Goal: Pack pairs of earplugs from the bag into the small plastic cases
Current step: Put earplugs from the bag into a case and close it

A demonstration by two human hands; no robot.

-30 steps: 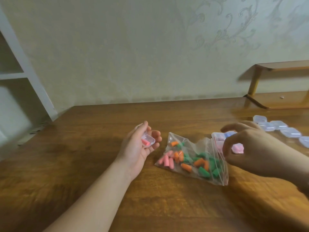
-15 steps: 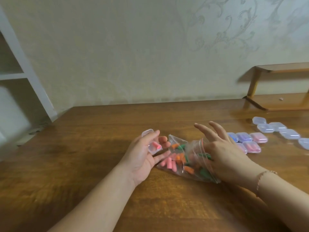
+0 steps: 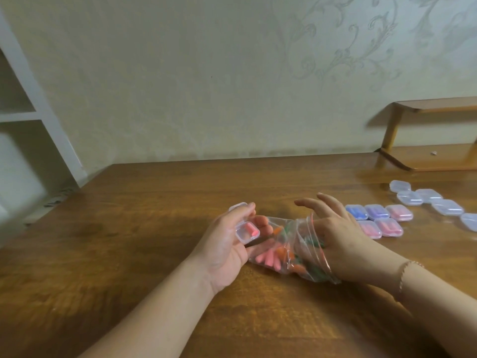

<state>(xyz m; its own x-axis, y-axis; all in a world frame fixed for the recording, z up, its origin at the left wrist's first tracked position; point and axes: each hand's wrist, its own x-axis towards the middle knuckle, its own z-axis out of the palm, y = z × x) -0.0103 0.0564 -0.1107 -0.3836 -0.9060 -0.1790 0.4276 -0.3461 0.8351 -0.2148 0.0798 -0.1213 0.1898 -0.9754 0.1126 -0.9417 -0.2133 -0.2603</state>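
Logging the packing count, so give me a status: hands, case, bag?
Left hand holds open case, one pink earplug inside. Right hand reaching into bag, fingers partly hidden. Five filled cases lie right; nothing blocking.

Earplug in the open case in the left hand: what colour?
Pink foam earplug, clearest in the head view.

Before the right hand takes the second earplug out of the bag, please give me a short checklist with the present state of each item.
1. Open case held by the left hand: ok.
2. One pink earplug already in that case: ok.
3. Right hand inside the bag: ok, partly; two fingers stay outside.
4. Grip on a pink earplug in the bag: cannot tell, plastic hides it.
5. Pink earplugs left in the bag: ok.
6. Filled cases out of the way: ok.
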